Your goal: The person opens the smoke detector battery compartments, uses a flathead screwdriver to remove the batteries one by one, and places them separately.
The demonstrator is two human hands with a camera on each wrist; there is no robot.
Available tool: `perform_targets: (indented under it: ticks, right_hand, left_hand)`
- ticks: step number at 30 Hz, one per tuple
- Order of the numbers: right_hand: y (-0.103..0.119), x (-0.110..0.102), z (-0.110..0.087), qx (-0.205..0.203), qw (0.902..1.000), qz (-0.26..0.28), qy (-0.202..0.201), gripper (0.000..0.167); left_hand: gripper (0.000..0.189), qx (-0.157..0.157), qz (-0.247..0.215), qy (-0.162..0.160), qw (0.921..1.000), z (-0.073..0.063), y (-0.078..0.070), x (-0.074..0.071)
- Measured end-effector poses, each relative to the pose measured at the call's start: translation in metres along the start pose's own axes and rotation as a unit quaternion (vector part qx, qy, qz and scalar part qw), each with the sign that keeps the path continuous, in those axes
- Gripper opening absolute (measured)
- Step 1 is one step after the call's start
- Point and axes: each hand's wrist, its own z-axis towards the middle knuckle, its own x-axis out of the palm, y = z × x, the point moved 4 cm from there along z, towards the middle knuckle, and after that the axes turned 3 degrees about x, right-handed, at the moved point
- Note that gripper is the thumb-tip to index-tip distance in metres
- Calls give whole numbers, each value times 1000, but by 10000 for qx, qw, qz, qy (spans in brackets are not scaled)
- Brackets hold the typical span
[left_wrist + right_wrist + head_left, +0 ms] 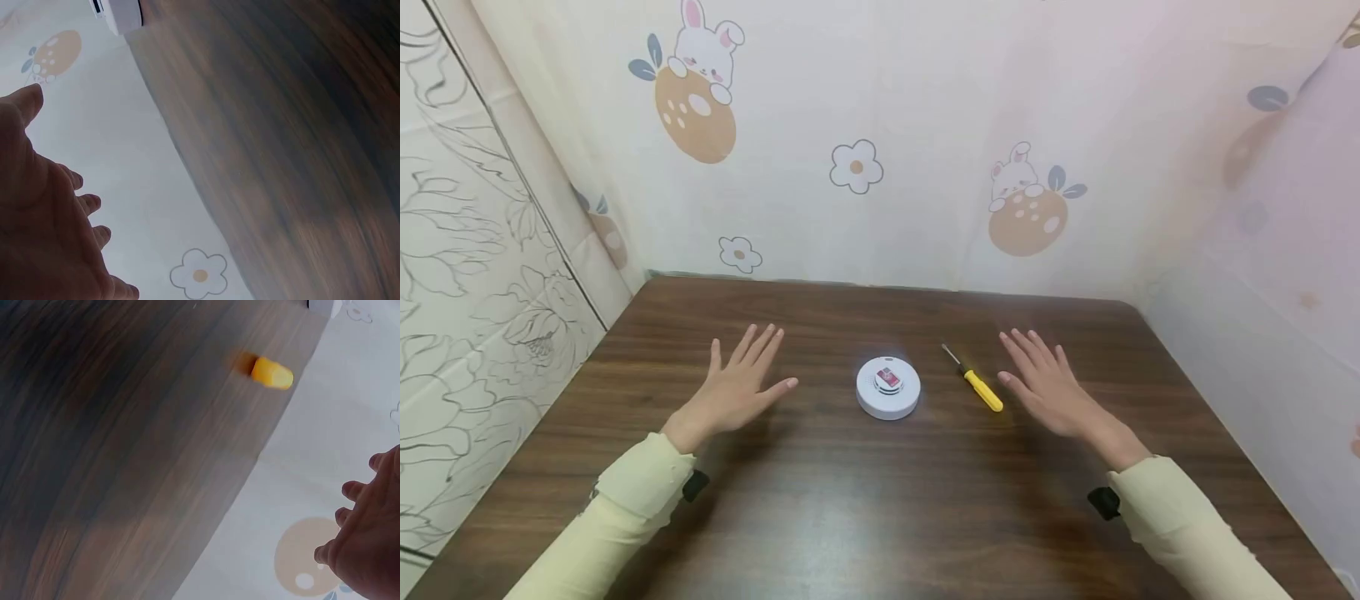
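A round white smoke detector (887,403) with a red label on its raised centre lies on the brown wooden table. To its right is a screwdriver (982,389) with a yellow handle, its metal tip pointing away and to the left. My left hand (735,389) is left of the detector, fingers spread, holding nothing. On the other side my right hand (1047,385) has its fingers straight, close to the screwdriver but apart from it. The right wrist view shows the yellow handle (272,373) end-on; in the left wrist view only a white edge of the detector (125,14) appears.
The dark wood tabletop (850,517) reaches back to a pale curtain (925,217) printed with rabbits and flowers. More patterned cloth (467,250) hangs along the left side, and a pale sheet (1262,317) borders the right edge.
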Motion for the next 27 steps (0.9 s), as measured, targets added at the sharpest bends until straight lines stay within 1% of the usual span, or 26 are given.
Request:
perform_targets:
  ticks: [7, 14, 20, 27]
  right_hand:
    - [10, 9, 8, -95, 9997, 134, 157, 64]
    - [20, 16, 15, -181, 9995, 96, 258, 63]
    - [29, 23, 20, -224, 9992, 119, 298, 62]
    - [39, 35, 29, -374, 9986, 100, 361, 63]
  left_hand:
    - [82, 137, 1, 24, 9999, 7, -12, 7]
    - [82, 266, -76, 17, 9996, 14, -24, 12]
    - [82, 288, -167, 103, 9994, 20, -32, 16]
    - [85, 265, -218, 159, 9993, 25, -35, 22]
